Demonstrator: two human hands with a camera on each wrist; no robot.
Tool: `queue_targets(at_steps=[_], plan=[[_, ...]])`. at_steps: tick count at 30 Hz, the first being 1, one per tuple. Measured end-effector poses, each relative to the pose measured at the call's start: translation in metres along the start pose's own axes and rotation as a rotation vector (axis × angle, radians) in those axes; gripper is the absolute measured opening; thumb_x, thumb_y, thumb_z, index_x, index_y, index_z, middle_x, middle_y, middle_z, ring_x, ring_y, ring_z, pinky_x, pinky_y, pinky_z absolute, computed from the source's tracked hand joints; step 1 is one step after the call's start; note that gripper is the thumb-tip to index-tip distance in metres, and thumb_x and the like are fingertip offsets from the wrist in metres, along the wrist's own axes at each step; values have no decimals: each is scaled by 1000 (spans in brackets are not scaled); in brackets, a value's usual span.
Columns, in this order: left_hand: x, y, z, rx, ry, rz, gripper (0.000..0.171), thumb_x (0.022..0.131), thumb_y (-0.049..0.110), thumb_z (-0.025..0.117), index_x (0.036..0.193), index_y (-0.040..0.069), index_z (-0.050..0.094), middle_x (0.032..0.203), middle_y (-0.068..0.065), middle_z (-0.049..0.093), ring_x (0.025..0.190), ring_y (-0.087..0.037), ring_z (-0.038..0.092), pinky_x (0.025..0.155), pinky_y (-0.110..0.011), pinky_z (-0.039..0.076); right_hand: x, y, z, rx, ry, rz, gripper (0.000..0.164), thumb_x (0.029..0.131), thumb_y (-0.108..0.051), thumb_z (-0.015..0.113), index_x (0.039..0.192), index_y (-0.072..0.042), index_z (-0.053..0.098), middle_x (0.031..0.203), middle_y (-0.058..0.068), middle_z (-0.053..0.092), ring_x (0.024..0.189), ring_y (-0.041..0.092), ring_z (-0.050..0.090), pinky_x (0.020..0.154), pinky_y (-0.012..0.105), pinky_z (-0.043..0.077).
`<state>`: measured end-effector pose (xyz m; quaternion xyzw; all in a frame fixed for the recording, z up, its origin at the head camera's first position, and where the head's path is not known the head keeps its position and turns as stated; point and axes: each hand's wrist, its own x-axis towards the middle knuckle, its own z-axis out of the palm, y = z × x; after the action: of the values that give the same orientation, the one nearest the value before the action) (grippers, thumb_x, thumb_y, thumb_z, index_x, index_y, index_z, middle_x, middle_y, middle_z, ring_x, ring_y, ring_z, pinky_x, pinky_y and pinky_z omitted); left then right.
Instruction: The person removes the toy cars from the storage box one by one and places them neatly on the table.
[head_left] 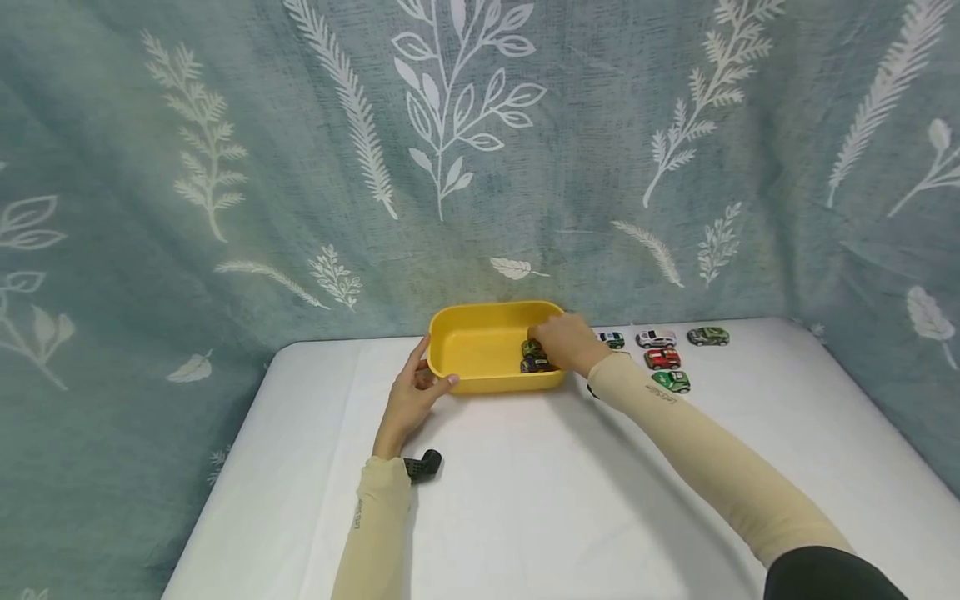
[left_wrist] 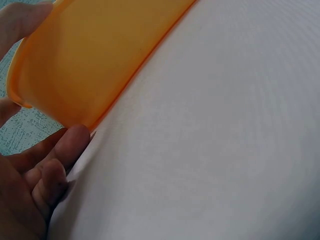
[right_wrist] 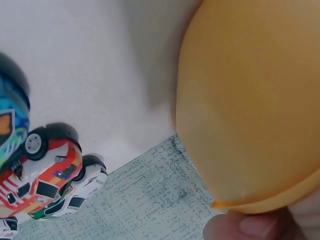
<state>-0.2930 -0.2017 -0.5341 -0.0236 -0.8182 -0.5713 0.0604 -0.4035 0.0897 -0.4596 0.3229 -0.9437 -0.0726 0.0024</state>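
A yellow plastic basin (head_left: 495,384) stands at the back of the white table. My left hand (head_left: 411,400) holds its left end, thumb at the front rim and fingers along the side; in the left wrist view fingertips (left_wrist: 77,140) touch the lower edge. My right hand (head_left: 572,340) reaches over the right end with curled fingers, at a green toy car (head_left: 531,347) inside. A dark toy car (head_left: 537,365) lies just in front of that one. In the right wrist view the basin wall (right_wrist: 250,100) hides most of the fingers and whatever is between them.
Right of the basin stand several toy cars: a white-and-green one (head_left: 612,340), a white one (head_left: 656,338), a red one (head_left: 662,358), a green one (head_left: 672,382) and a camouflage one (head_left: 708,336). A leaf-patterned curtain (head_left: 465,250) hangs behind the table edge.
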Motion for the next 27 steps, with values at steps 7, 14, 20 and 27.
queue_targets(at_steps=[7, 14, 20, 27], plan=[[0, 3, 1, 7, 10, 15, 93, 93, 39, 84, 168, 37, 30, 140, -16, 61, 88, -23, 56, 73, -32, 48, -3, 1, -2, -18, 20, -9, 29, 97, -2, 70, 121, -15, 78, 92, 8, 77, 72, 25, 67, 64, 46, 61], [-1, 3, 2, 11, 6, 10, 92, 94, 40, 83, 169, 35, 29, 139, -16, 62, 89, -23, 56, 75, -34, 47, -6, 1, -2, -7, 14, -18, 32, 96, -1, 71, 125, -13, 76, 100, 11, 79, 77, 27, 71, 67, 46, 61], [1, 4, 2, 9, 13, 2, 92, 93, 41, 83, 168, 38, 30, 138, -15, 62, 90, -24, 56, 75, -35, 47, -9, 4, -5, 112, 39, -16, 40, 95, -3, 73, 134, -12, 72, 115, 12, 78, 92, 34, 74, 79, 52, 62], [-2, 3, 2, 9, 11, -3, 92, 93, 39, 84, 168, 38, 30, 139, -15, 62, 90, -23, 56, 76, -32, 47, -14, 9, -8, 152, 146, -87, 41, 100, -19, 76, 139, -10, 67, 124, 13, 74, 82, 29, 74, 70, 45, 62]])
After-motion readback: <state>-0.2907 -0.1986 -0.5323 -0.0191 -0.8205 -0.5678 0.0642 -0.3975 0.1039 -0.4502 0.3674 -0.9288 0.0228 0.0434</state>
